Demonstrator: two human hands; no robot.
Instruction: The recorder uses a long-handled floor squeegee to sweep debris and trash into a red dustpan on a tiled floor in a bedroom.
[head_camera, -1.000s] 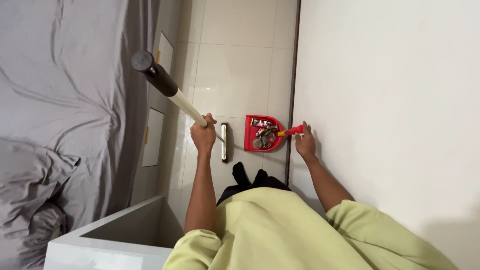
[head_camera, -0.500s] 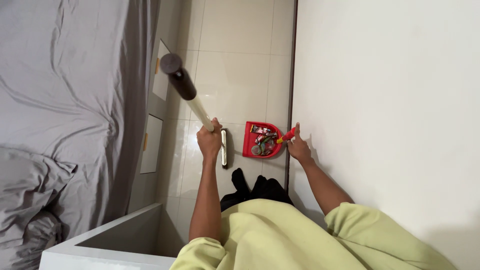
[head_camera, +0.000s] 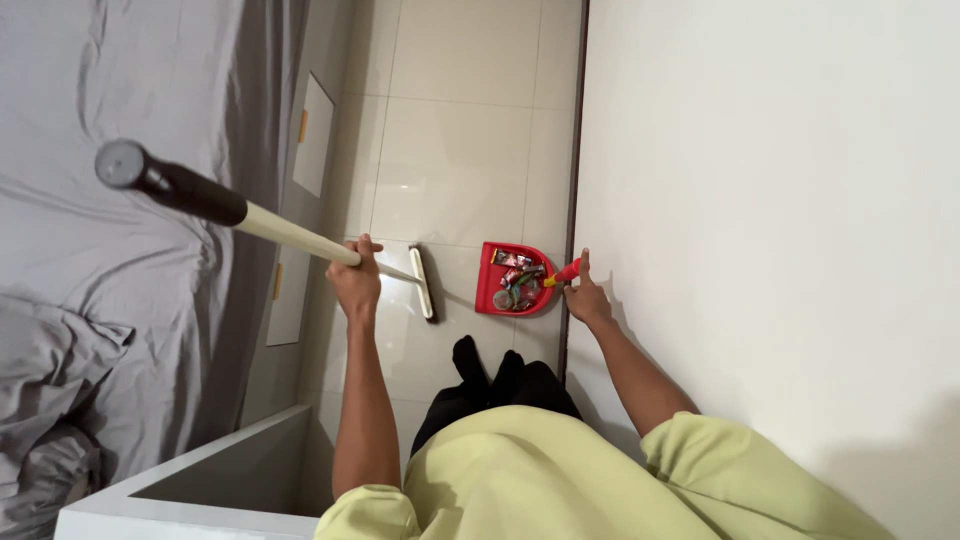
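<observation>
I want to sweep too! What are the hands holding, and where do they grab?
Left hand grips the broom mid-pole; right hand holds the red dustpan by its handle.

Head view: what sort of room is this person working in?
Most likely a bedroom in a home. A bed with a rumpled grey sheet fills one side, next to a pale tiled floor and a plain white wall. The left hand grips a broom; the right hand holds a red dustpan.

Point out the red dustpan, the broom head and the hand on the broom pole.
red dustpan (head_camera: 489, 292): head view, on its flat red pan by the litter.
broom head (head_camera: 426, 283): head view, middle of the pale bar.
left hand (head_camera: 355, 281): head view, back of the hand gripping the pole.
</observation>
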